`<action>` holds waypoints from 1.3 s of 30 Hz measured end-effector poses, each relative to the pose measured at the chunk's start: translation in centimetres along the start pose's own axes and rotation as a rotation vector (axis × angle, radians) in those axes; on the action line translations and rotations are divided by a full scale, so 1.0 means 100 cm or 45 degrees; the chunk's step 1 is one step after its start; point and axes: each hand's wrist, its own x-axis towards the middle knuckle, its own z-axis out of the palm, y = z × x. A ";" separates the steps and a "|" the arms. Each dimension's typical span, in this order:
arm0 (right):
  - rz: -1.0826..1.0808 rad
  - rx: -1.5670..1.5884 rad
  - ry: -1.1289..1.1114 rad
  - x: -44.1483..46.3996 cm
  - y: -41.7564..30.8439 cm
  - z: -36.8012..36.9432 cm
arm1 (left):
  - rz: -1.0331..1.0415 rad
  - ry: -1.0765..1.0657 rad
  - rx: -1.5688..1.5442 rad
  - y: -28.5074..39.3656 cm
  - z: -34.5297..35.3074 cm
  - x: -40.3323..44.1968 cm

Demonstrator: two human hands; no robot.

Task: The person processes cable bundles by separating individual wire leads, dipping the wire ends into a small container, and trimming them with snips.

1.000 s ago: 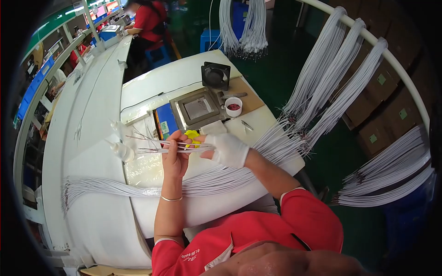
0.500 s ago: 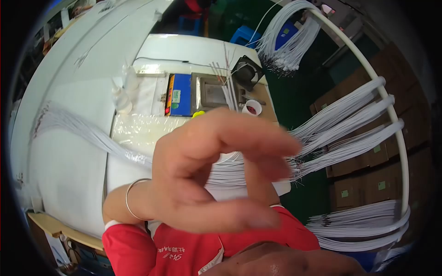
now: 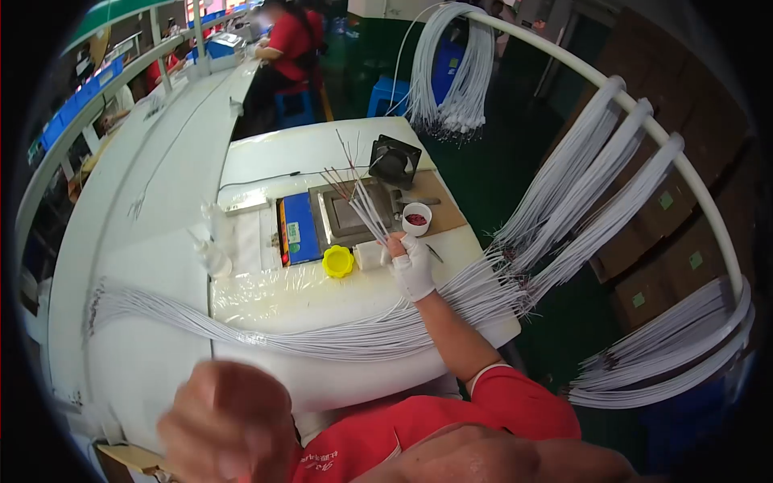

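My right hand [image 3: 412, 270], in a white partial glove, is closed round several white cables [image 3: 368, 211] whose stripped, thin ends point up and away over the grey metal tray [image 3: 346, 211]. My left hand [image 3: 229, 419] is close to the camera at the lower left, blurred, its fingers curled; whether anything is between them is not visible. A yellow flower-shaped lid [image 3: 337, 262] lies left of my right hand, beside a folded white cloth [image 3: 370, 255]. A long bundle of white cables [image 3: 322, 342] stretches across the table below both.
Beyond the tray stand a black fan [image 3: 394, 161] and a white cup [image 3: 416, 219] of small red pieces. A blue box [image 3: 299, 228] and white bottles [image 3: 211, 256] are on the left. Cable bundles [image 3: 564, 161] hang from a curved rail [image 3: 555, 50]. A co-worker [image 3: 290, 44] sits farther off.
My left hand has left the cables, passed close before the camera and moved to the lower left. My right hand still holds the cables, now with their ends pointing away from me. The view has shifted.
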 end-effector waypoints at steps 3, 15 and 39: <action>-0.119 -0.124 -0.009 -0.007 -0.033 0.016 | -0.558 0.043 0.796 -0.057 -0.046 -0.055; -0.091 -0.353 -0.473 -0.005 -0.018 0.047 | -1.637 0.085 -0.085 -0.093 -0.139 -0.136; -0.287 -0.722 -0.638 0.020 -0.055 0.059 | -1.704 0.313 0.477 -0.087 -0.103 -0.137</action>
